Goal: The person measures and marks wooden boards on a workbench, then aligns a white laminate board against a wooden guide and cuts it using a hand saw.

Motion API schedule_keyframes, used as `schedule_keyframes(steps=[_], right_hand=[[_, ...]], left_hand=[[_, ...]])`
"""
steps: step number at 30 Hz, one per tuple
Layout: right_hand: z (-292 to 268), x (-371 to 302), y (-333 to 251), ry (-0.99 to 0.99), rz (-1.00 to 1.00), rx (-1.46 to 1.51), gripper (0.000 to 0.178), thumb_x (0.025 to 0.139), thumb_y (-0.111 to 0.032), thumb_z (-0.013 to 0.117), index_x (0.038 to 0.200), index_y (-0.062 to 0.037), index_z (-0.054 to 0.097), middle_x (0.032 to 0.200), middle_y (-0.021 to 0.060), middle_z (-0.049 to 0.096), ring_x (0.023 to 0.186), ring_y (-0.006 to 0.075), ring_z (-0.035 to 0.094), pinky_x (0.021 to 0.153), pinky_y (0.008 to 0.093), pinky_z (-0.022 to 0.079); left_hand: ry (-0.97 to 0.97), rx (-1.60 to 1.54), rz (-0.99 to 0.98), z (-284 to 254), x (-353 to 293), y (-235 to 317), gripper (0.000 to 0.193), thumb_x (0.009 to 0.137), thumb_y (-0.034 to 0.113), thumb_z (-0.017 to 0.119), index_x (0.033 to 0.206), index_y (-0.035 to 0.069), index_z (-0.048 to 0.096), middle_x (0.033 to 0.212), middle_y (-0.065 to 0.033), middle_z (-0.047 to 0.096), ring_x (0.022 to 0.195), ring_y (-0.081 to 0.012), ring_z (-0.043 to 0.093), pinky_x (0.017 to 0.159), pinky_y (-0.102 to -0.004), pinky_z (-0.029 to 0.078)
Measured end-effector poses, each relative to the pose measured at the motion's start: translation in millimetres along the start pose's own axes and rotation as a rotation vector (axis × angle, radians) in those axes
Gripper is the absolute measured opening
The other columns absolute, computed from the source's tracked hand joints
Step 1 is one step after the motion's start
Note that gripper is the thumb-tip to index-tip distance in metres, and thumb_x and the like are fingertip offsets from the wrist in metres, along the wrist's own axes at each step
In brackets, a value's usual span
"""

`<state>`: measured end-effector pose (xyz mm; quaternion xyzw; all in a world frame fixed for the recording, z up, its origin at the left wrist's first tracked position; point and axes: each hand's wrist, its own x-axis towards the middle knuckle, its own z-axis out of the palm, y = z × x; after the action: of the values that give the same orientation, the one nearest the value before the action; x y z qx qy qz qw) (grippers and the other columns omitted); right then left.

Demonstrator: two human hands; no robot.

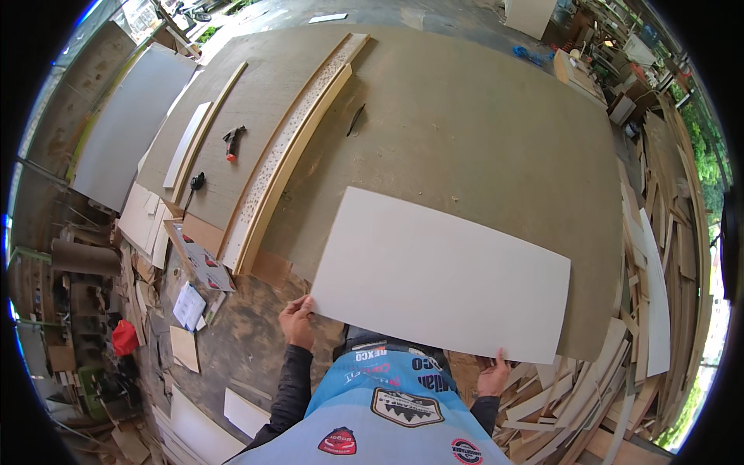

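A white rectangular panel (442,271) lies over the near edge of a large brown worktable, its near long edge close to my body. At the panel's near left corner, my left hand (297,322) is closed, pinching the edge between thumb and fingers. My right hand (493,375) grips the near edge toward the right, thumb on top, with the fingers partly hidden under the panel. Left of the panel, a long speckled strip with wooden side rails (288,147) runs away from me across the table.
On the table (480,139) lie a hammer-like tool (232,143), a black tape-measure-like object (197,182), a thin dark strip (356,120) and a narrow white board (187,145). Scrap wood (573,395) is piled at the right. A large pale sheet (136,128) leans at far left.
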<state>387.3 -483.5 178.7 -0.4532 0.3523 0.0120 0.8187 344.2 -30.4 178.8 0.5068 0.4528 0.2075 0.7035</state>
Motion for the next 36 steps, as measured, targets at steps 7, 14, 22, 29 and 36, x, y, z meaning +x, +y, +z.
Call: schedule_keyframes(steps=[7,14,22,29,36], right_hand=[[81,-42,54,-0.082,0.169,0.091,0.034,0.097,-0.015,0.062,0.127,-0.0043,0.053,0.116,0.0171,0.065,0.101,0.0316,0.069,0.082,0.0492,0.062],[131,-53,89,-0.05,0.14,0.051,0.033,0.097,-0.016,0.063,0.124,-0.0029,0.049,0.113,0.0172,0.065,0.096,0.0318,0.07,0.079,0.0473,0.063],[140,-43,125,-0.103,0.203,0.008,0.034,0.098,-0.021,0.064,0.124,-0.0025,0.054,0.12,0.0141,0.063,0.102,0.0258,0.067,0.085,0.0417,0.06],[99,11,165,-0.312,0.391,-0.09,0.052,0.102,-0.039,0.052,0.139,-0.0029,0.047,0.131,0.017,0.057,0.122,0.028,0.056,0.112,0.0352,0.042],[138,50,168,-0.213,0.529,-0.367,0.056,0.101,-0.043,0.053,0.138,-0.0027,0.046,0.13,0.0175,0.057,0.119,0.0284,0.057,0.109,0.0364,0.044]], left_hand=[[0.225,0.054,0.132,-62,75,46,0.015,0.089,0.012,0.074,0.094,-0.002,0.071,0.08,-0.0014,0.066,0.065,-0.0075,0.057,0.057,-0.0216,0.043],[0.256,-0.057,0.073,-80,137,45,0.015,0.09,0.011,0.073,0.097,0.002,0.065,0.084,-0.0033,0.065,0.068,-0.0117,0.059,0.061,-0.0254,0.049],[0.265,-0.341,-0.013,-91,153,16,0.019,0.089,0.003,0.068,0.106,-0.002,0.062,0.097,-0.0108,0.068,0.084,-0.019,0.067,0.074,-0.0305,0.056],[0.191,-0.157,-0.054,-46,136,-10,0.023,0.084,0.001,0.065,0.106,-0.004,0.069,0.093,-0.0074,0.072,0.076,-0.016,0.066,0.068,-0.0271,0.053],[0.188,0.065,0.044,-53,122,23,0.028,0.082,0.01,0.07,0.107,0.0,0.069,0.1,-0.0111,0.073,0.088,-0.0203,0.07,0.078,-0.0323,0.055]])
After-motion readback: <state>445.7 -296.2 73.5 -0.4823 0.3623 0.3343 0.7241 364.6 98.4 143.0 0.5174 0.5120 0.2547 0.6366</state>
